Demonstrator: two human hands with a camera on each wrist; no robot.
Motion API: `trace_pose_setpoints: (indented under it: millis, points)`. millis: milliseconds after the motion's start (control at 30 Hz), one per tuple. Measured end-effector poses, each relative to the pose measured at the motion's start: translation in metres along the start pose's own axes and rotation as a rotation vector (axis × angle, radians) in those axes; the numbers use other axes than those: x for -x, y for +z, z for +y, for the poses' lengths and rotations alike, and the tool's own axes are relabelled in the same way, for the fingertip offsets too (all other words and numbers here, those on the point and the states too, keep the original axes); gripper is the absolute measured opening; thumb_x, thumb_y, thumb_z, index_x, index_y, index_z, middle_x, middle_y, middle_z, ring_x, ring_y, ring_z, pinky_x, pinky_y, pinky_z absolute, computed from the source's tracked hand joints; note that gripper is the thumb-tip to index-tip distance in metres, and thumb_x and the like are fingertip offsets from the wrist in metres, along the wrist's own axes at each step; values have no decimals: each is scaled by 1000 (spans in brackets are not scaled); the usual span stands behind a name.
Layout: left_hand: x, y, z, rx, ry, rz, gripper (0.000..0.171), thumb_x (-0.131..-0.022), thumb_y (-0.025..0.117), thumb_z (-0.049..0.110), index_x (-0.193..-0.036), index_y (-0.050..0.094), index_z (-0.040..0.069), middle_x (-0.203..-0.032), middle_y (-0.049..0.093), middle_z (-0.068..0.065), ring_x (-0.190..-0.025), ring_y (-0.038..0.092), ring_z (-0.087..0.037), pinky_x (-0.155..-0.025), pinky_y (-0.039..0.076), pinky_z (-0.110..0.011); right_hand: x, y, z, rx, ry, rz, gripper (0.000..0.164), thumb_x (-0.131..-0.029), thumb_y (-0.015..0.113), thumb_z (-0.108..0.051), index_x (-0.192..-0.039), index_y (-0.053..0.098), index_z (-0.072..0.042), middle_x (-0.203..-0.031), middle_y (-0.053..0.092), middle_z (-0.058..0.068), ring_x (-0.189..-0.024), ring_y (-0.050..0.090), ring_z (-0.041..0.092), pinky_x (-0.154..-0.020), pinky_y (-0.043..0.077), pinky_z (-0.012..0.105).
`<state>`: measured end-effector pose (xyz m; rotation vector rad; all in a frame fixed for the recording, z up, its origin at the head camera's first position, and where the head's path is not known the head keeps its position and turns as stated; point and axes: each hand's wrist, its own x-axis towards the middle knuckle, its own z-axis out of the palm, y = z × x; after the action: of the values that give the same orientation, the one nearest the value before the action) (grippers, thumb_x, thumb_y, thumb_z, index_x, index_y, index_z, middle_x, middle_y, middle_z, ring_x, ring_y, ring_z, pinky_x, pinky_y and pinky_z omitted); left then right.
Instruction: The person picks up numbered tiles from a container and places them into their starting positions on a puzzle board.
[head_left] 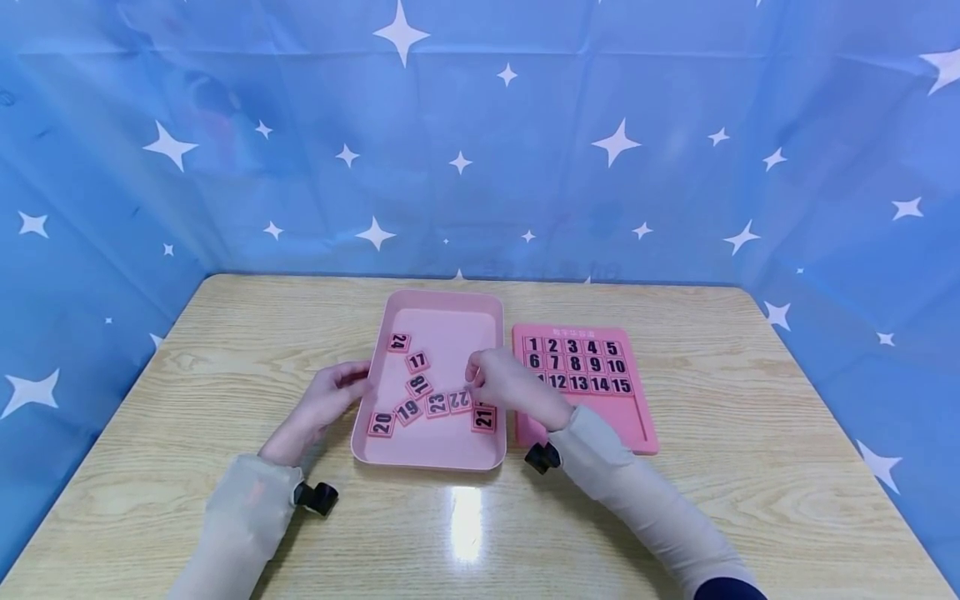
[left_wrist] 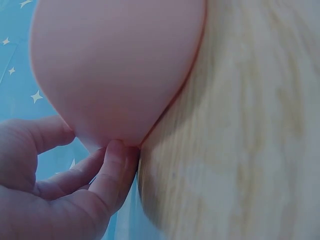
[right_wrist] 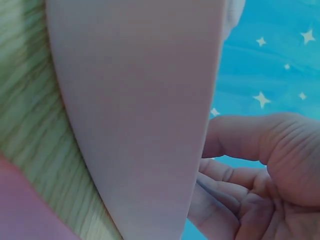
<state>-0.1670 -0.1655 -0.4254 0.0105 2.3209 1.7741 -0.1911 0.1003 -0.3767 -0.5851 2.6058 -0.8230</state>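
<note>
A pink tray (head_left: 442, 454) lies on the table with several loose number tiles in it, among them tile 24 (head_left: 399, 342), tile 17 (head_left: 417, 361), tile 20 (head_left: 382, 424) and tile 21 (head_left: 483, 419). My left hand (head_left: 333, 400) grips the tray's left rim, thumb at the top edge and fingers against the outer wall (left_wrist: 120, 65). Over the tray's right side, my right hand (head_left: 501, 379) reaches in above the tiles near tile 22 (head_left: 460, 401). Its fingertips are hidden behind the tray wall (right_wrist: 135, 110) in the right wrist view, so what they hold is not visible.
Right of the tray lies a pink number board (head_left: 585, 408), its upper rows filled with number tiles; my right forearm partly covers it. The wooden table (head_left: 262, 333) ends at a blue curtain with white stars (head_left: 540, 208) behind.
</note>
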Motion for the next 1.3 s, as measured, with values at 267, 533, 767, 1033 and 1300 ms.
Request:
trace_pose_setpoints:
  millis: [267,533,767,1033,1300]
  points:
    - [-1,0,1,9,-1,0,42,-91,54,2,-128,44,-16,-122,52,-32,-103,56,-26,-79,47,-15,-4,-1,3,-21,-78,-33,10,-81,67,0,-90,61,-1,-90,68,11,-85,65,22,-72,54,25]
    - [-1,0,1,13,11,2,42,-91,54,1,-127,44,-16,-122,52,-32,-101,56,-24,-79,47,-15,-14,1,5,-83,-186,-16,11,-84,60,5,-94,60,2,-94,67,13,-90,63,22,-82,51,27]
    - [-1,1,1,-20,1,18,42,-91,55,3,-128,46,-15,-123,52,-31,-107,53,-30,-79,46,-15,-25,2,8,-105,-215,-28,22,-80,54,11,-100,58,3,-101,66,14,-99,62,25,-89,49,29]
    - [1,1,1,-21,-3,15,42,-91,55,4,-128,46,-14,-123,52,-30,-107,54,-31,-79,47,-15,-38,5,19,-247,-242,-26,27,-83,56,10,-110,56,5,-111,62,17,-106,59,27,-92,48,30]
    - [2,1,1,-32,-2,20,42,-91,55,3,-128,46,-15,-122,53,-31,-106,54,-31,-79,47,-15,-52,6,27,-392,-219,142,35,-77,61,16,-111,56,10,-109,60,23,-99,60,32,-86,51,31]
